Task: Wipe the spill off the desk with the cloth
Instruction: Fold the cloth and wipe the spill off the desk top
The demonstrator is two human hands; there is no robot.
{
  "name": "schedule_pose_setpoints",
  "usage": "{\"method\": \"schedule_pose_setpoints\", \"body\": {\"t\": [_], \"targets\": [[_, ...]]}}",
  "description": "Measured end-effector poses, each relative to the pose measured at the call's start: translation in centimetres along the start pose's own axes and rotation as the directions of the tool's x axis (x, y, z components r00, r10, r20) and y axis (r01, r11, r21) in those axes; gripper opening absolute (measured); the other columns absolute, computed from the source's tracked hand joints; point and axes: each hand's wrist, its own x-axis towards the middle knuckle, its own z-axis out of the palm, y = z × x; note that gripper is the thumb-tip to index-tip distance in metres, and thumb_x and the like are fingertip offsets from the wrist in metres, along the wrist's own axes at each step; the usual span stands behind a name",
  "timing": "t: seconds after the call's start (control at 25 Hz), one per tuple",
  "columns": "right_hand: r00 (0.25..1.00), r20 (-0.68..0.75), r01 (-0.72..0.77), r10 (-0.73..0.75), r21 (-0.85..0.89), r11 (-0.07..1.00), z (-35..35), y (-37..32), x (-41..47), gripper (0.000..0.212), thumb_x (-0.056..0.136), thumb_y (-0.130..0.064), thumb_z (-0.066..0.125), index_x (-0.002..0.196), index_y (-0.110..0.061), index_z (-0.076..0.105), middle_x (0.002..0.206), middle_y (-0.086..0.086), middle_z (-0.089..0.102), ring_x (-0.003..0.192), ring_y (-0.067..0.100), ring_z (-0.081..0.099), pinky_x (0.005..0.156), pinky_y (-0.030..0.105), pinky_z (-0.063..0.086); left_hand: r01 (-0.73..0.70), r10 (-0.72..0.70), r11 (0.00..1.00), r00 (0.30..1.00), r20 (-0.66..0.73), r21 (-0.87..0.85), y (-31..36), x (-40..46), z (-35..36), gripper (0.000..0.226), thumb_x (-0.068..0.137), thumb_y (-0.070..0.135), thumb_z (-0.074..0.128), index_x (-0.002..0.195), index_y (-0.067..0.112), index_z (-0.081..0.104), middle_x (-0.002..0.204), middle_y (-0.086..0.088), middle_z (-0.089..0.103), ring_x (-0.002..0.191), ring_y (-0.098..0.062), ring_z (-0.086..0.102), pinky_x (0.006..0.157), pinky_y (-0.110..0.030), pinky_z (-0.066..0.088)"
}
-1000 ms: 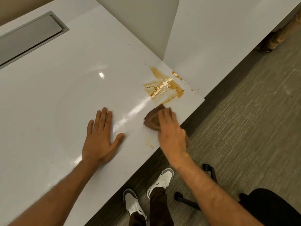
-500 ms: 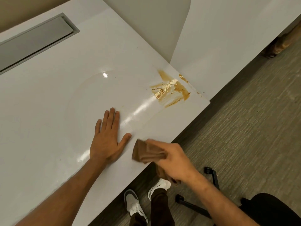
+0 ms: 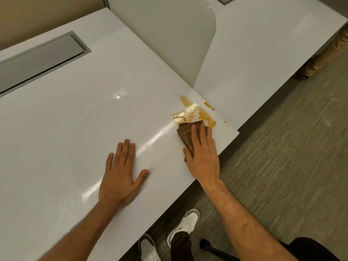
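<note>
Glossy wht desk (image 3: 75, 132), folded brn cloth (image 3: 185, 135)

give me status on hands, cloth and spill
Left hand flat on desk. Right hand pressing cloth at near edge of spill. Mostly unwiped. Nothing in the way.

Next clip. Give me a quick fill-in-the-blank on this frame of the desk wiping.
1. The left hand lies flat on the desk, holding ____.
2. The right hand presses a folded ____ cloth with straight fingers.
3. The spill lies just beyond the cloth's ____ edge.
4. The person's shoes are ____.
Missing words: nothing; brown; far; white.
</note>
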Motion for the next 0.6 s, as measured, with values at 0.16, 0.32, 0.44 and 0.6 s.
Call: {"method": "schedule_pose_setpoints", "body": {"t": [0.16,0.32,0.44,0.6], "targets": [[0.999,-0.038,-0.002,0.003,0.04,0.999,0.0,-1.5,1.1,0.075,0.09,-0.023,0.065,0.156,-0.014,0.031,0.162,0.016,0.032,0.149,0.037,0.031,0.107,0.048,0.05,0.007,-0.007,1.0,1.0,0.011,0.012,0.2,-0.2,-0.1,0.088,0.099,0.074,0.017,0.163,0.023,-0.015,0.173,0.002,-0.019,0.159,-0.015,-0.017,0.13,-0.044,-0.001],[0.981,-0.019,0.191,-0.193,0.255,0.948,-0.4,-3.9,2.2,0.062,0.088,-0.011,0.07,0.147,-0.014,0.05,0.156,0.01,0.046,0.146,0.032,0.04,0.1,0.045,0.054,0.014,-0.013,1.0,1.0,0.016,-0.011,0.3,-0.1,-0.2,0.089,0.096,0.076,0.014,0.163,0.023,-0.013,0.173,0.002,-0.017,0.159,-0.014,-0.016,0.13,-0.043,-0.002],[0.94,0.051,0.283,-0.338,0.438,0.853,-1.1,-3.1,1.6,0.056,0.088,-0.006,0.065,0.142,-0.022,0.058,0.153,-0.001,0.051,0.145,0.019,0.042,0.104,0.036,0.049,0.007,-0.006,1.0,1.0,0.019,-0.016,0.5,-0.1,-0.4,0.09,0.095,0.076,0.013,0.164,0.023,-0.011,0.173,0.002,-0.015,0.16,-0.014,-0.015,0.13,-0.044,-0.001],[0.946,0.268,-0.107,-0.181,0.787,0.608,-3.7,-0.4,0.2,0.059,0.084,-0.002,0.055,0.123,-0.043,0.068,0.111,-0.02,0.075,0.085,-0.001,0.071,0.074,0.019,0.059,0.007,-0.006,1.0,1.0,0.02,-0.024,0.6,-0.2,-0.5,0.089,0.096,0.076,0.012,0.164,0.023,-0.01,0.173,0.003,-0.016,0.159,-0.014,-0.016,0.13,-0.044,0.0]]}}
